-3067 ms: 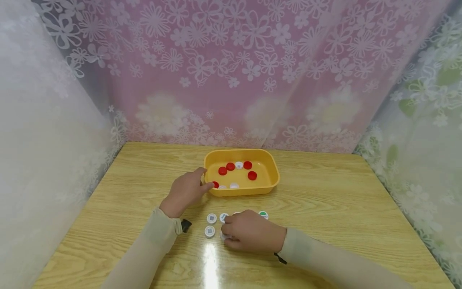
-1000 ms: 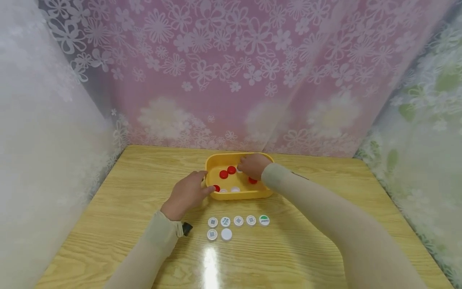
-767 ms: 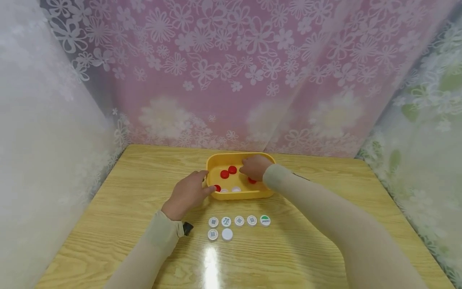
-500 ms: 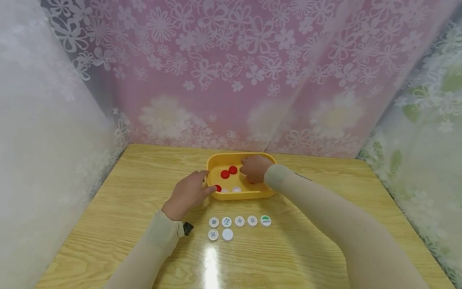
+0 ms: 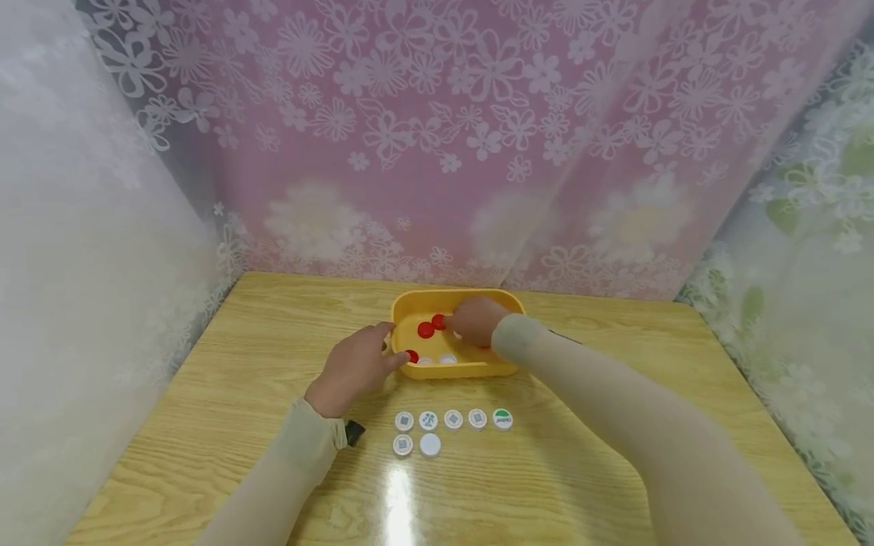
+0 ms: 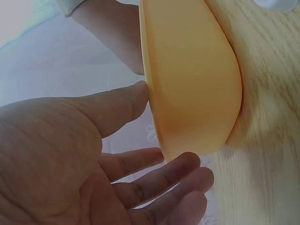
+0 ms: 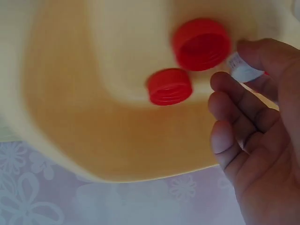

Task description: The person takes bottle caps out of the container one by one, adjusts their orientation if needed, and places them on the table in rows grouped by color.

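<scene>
in the right hand (image 5: 480,322), as it seems, pinched between thumb and index finger, a white cap (image 7: 244,70), low inside the yellow tray (image 5: 457,370); whether lifted from the tray floor, cannot tell. at the near left corner of this tray, the left hand (image 5: 355,368), with fingers spread wide, touching the rim lightly by thumb and fingertips, without firm grip. judging from the look of the cap, probably light, stiff and not fragile, perhaps somewhat slippery on the smooth face; better to take by the side wall, with two fingertips opposite each other. just beside the right fingers, two red caps (image 5: 426,330), easy to knock. on all sides, raised tray walls, leaving room mainly upward. nearer to the body, on the table (image 5: 205,379), two rows of white caps (image 5: 454,418), longer and shorter. behind the tray, table edge and flowered curtain (image 5: 437,152), with little room; more room toward left and right.
</scene>
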Available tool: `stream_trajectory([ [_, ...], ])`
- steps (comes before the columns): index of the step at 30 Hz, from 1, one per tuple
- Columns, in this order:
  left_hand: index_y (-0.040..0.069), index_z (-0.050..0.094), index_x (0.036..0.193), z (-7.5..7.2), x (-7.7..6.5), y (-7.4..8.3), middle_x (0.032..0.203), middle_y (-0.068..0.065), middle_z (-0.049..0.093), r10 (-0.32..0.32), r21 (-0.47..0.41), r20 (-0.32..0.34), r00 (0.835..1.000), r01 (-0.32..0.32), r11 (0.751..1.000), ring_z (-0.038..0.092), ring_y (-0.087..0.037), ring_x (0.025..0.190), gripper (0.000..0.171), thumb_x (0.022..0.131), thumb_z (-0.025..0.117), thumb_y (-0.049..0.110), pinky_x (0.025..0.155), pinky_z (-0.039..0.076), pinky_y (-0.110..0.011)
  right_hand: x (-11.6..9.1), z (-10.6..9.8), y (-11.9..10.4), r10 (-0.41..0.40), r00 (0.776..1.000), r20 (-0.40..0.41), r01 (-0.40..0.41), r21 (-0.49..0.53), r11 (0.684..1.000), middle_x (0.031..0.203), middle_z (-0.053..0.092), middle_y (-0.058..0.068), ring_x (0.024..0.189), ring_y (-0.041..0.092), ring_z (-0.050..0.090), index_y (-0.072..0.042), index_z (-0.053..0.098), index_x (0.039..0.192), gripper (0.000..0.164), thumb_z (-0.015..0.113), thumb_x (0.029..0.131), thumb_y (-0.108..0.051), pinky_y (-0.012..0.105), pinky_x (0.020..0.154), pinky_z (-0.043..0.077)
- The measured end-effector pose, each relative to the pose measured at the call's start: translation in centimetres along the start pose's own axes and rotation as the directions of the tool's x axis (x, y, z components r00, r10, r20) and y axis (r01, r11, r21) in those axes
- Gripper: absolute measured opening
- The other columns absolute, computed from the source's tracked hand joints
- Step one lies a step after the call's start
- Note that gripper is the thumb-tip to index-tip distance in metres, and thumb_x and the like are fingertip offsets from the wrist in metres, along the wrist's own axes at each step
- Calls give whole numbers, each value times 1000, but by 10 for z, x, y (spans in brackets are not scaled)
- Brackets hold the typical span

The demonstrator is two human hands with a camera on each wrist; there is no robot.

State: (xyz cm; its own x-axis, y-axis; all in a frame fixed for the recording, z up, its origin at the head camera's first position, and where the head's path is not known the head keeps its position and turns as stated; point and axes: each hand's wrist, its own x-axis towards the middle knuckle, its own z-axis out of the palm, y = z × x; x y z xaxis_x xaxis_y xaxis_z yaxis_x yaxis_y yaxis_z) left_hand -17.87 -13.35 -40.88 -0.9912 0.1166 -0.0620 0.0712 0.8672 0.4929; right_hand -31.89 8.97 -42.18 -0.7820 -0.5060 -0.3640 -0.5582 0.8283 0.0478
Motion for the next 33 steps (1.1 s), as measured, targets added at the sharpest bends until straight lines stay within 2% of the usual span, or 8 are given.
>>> stream_trajectory([
  [4,8,53,149,0,0,1,128,-10,69,1,-7,8,1000,-1,1000,67,-27,110,66,97,71,44,95,54,-48,-2,-4,0,-190,979,-67,165,-277,946,101,71,-2,90,20,65,-20,71,111,18,68,100,-34,37,98,55],
  [6,7,53,148,0,0,1,127,-10,69,1,-4,8,1000,-1,1000,67,-27,108,65,98,71,43,95,54,-48,-8,-12,-4,-256,959,-124,205,-321,925,108,70,1,96,22,65,-16,69,116,23,74,96,-28,38,99,55],
  [9,7,54,148,0,0,1,124,-9,70,-2,3,10,1000,2,1000,67,-26,106,63,98,70,43,92,55,-47,-26,-26,-15,-306,923,-234,250,-242,938,112,69,2,100,22,65,-12,65,123,31,75,95,-23,37,99,54],
  [16,6,53,148,3,0,0,124,-10,70,12,-1,18,1000,-12,1000,67,-26,101,65,98,71,43,89,56,-46,-94,-33,-42,-429,727,-537,430,-132,893,104,70,-4,88,15,62,-15,67,117,25,71,97,-27,32,84,55],
  [21,6,52,149,3,-1,-1,127,-10,70,6,8,12,1000,-7,1000,68,-27,105,66,97,71,43,92,56,-48,-137,-17,-54,-383,639,-667,499,-19,866,106,67,-4,97,15,60,-13,67,114,28,75,96,-33,32,89,53],
  [26,7,52,150,4,0,1,130,-11,68,13,6,12,1000,-13,1000,66,-29,111,66,98,70,45,96,54,-50,-166,6,-48,-293,601,-744,506,70,860,103,66,-4,95,15,60,-11,67,115,29,78,92,-26,31,88,53],
  [29,7,51,150,3,0,2,130,-12,68,16,3,15,1000,-16,1000,66,-30,113,67,98,70,44,97,53,-51,-174,19,-44,-310,593,-743,529,68,846,104,67,-4,95,15,60,-11,68,120,32,77,93,-24,32,87,54],
  [33,7,51,150,2,1,2,133,-12,67,16,11,13,1000,-16,1000,66,-30,114,66,98,70,43,97,53,-51,-171,31,-47,-395,628,-671,540,9,842,106,69,-5,94,15,62,-14,71,122,30,75,95,-27,32,87,54],
])
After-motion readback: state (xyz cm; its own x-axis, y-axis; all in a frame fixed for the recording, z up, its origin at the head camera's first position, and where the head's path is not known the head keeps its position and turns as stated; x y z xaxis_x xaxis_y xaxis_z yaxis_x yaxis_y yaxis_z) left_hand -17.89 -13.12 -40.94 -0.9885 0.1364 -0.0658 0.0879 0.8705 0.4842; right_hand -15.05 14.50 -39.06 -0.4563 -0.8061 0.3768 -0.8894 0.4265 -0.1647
